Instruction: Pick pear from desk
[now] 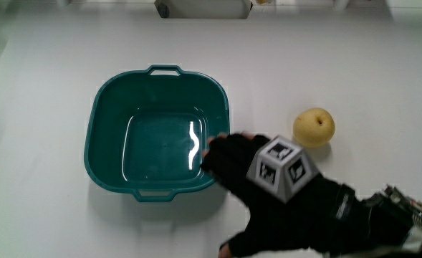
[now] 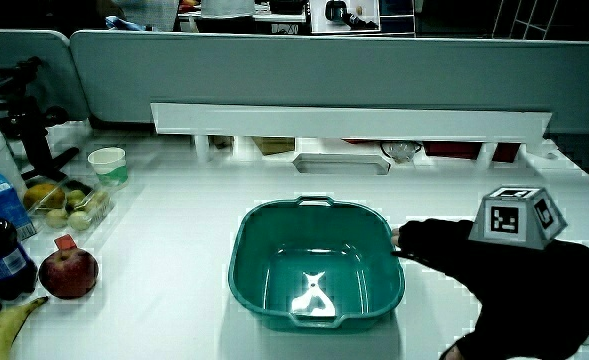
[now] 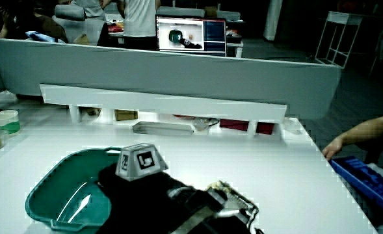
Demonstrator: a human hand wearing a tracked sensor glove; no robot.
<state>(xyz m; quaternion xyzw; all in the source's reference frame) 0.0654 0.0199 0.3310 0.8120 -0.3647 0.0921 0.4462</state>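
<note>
Gloved and flat, the hand (image 1: 264,172) hovers between the green basin (image 1: 110,115) and the pear (image 1: 314,127), fingertips (image 1: 221,152) at the basin's rim – relaxed, holding nothing. On the white table (image 1: 46,215), the pear stands free beside the basin, just past the hand's knuckles and not touching them. It sits upright, stem end facing up – seen from above it looks nearly round.

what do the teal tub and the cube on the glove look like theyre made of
The teal tub looks like molded plastic with a glossy finish: bright glare streaks on its floor, rounded corners, handles formed into the rim. The cube on the hand looks rigid and matte, maybe plastic or card, with printed black-and-white patterns; which one is unclear.
</note>
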